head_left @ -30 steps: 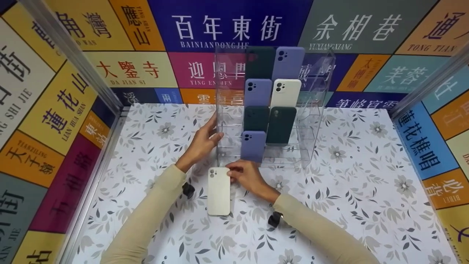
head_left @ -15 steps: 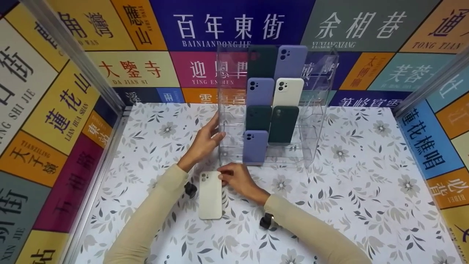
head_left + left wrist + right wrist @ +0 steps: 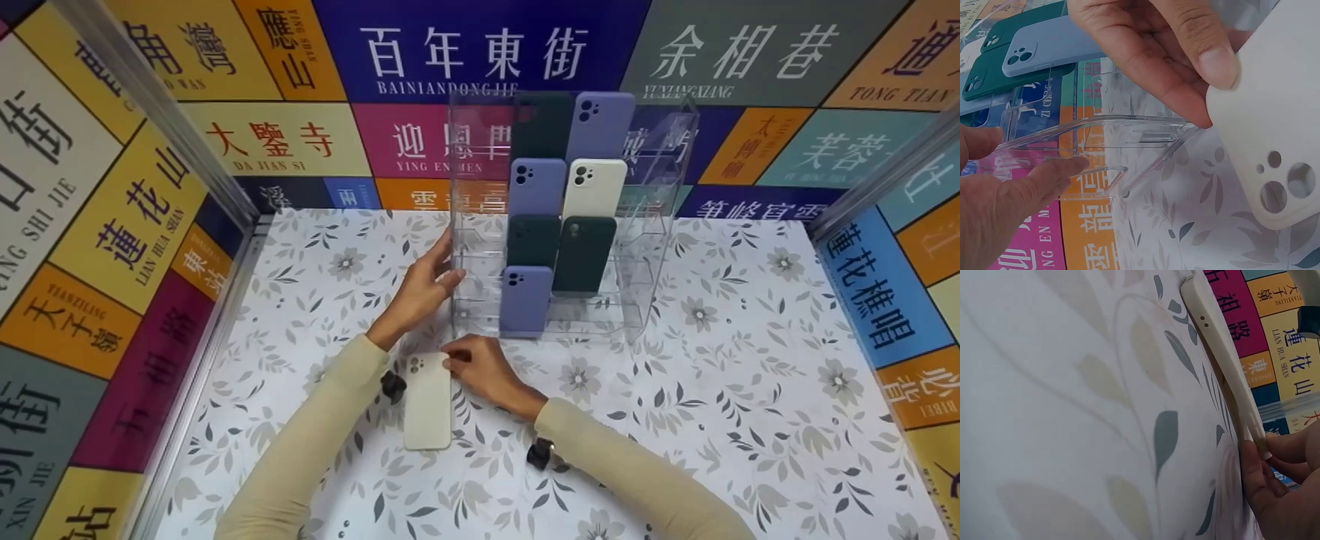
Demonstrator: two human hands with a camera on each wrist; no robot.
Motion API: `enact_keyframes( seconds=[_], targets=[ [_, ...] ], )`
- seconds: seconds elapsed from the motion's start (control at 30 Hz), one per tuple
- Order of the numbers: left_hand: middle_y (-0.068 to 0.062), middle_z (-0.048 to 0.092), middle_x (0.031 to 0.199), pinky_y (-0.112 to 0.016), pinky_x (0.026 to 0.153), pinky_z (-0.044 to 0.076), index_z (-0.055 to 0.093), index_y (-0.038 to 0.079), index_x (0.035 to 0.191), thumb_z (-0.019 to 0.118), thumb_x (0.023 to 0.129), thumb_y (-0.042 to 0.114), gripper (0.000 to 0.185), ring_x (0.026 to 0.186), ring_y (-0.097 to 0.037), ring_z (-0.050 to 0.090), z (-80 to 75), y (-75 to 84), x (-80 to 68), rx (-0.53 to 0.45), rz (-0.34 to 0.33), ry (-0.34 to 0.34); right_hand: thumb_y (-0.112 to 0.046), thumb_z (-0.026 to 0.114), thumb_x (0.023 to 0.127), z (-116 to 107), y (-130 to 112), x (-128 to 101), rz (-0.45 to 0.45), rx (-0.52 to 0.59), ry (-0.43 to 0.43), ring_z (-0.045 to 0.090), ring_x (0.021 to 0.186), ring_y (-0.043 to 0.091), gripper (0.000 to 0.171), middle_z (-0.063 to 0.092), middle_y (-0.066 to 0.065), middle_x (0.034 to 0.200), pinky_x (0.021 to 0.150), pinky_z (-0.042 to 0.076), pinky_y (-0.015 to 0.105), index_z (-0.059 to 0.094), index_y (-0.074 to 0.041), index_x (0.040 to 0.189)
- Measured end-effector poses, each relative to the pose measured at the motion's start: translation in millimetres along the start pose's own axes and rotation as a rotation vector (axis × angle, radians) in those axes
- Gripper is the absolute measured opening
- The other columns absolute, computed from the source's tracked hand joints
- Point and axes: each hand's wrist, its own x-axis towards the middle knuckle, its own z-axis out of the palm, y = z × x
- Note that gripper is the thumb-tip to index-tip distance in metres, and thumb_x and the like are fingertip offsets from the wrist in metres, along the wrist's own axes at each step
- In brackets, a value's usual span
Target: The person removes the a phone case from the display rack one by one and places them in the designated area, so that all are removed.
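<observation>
A cream-white phone case (image 3: 427, 405) stands out in front of the clear acrylic rack (image 3: 476, 281). My right hand (image 3: 486, 369) pinches it by the upper corner, near the camera holes. Thumb and fingertips close on that corner in the right wrist view, where the case (image 3: 1224, 349) appears edge-on, close to the tabletop. At the rack's left side, my left hand (image 3: 424, 291) holds the side panel, its thumb and fingers apart around it. Part of the left fingers is hidden behind the panel.
Purple (image 3: 525, 301), dark green (image 3: 585, 255) and white (image 3: 596, 184) phone cases stand on the rack's tiers. A floral cloth (image 3: 720, 420) covers the table. Panels with large lettering (image 3: 487, 49) enclose the back and sides.
My right hand has drawn the white phone case left and slightly toward me, away from the rack's front. My left hand keeps its place at the rack's side.
</observation>
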Motion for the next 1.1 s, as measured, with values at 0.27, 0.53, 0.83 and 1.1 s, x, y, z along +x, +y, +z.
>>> enact_keyframes(
  seconds=[0.27,0.53,0.83,1.1],
  targets=[
    [-0.02,0.027,0.179,-0.055,0.124,0.041,0.018,0.004,0.175,0.057,0.109,-0.006,0.077,0.154,-0.043,0.047,0.3,-0.8,-1.2,-0.008,-0.022,0.005,0.005,0.077,0.094,-7.7,-2.4,-1.4,-0.084,-0.239,-0.023,0.073,0.091,0.021,0.014,0.08,0.01,0.096,0.085,0.061,0.038,0.085,0.001,0.105],
    [-0.021,0.029,0.177,-0.052,0.123,0.044,0.02,0.002,0.174,0.057,0.108,-0.008,0.077,0.151,-0.045,0.05,-1.7,0.3,-1.3,-0.025,-0.012,0.009,-0.002,0.076,0.098,-28.0,15.1,-5.6,-0.1,-0.221,0.012,0.07,0.091,0.017,0.012,0.075,0.007,0.099,0.084,0.059,0.034,0.084,0.001,0.107],
    [-0.02,0.031,0.177,-0.051,0.123,0.044,0.021,0.006,0.175,0.058,0.107,-0.008,0.079,0.15,-0.045,0.051,-1.0,-1.8,-1.2,-0.021,-0.023,0.021,0.0,0.079,0.098,-62.6,1.9,-24.0,-0.088,-0.236,0.03,0.071,0.092,0.023,0.013,0.076,0.011,0.102,0.083,0.059,0.033,0.083,0.003,0.11],
    [-0.019,0.029,0.178,-0.049,0.122,0.045,0.021,0.009,0.176,0.059,0.107,-0.007,0.08,0.152,-0.043,0.05,0.3,-1.9,0.4,-0.007,-0.031,0.018,0.003,0.079,0.098,-92.5,-1.4,-36.4,-0.072,-0.213,0.074,0.075,0.094,0.026,0.017,0.075,0.013,0.105,0.084,0.062,0.033,0.083,0.004,0.114]
  ],
)
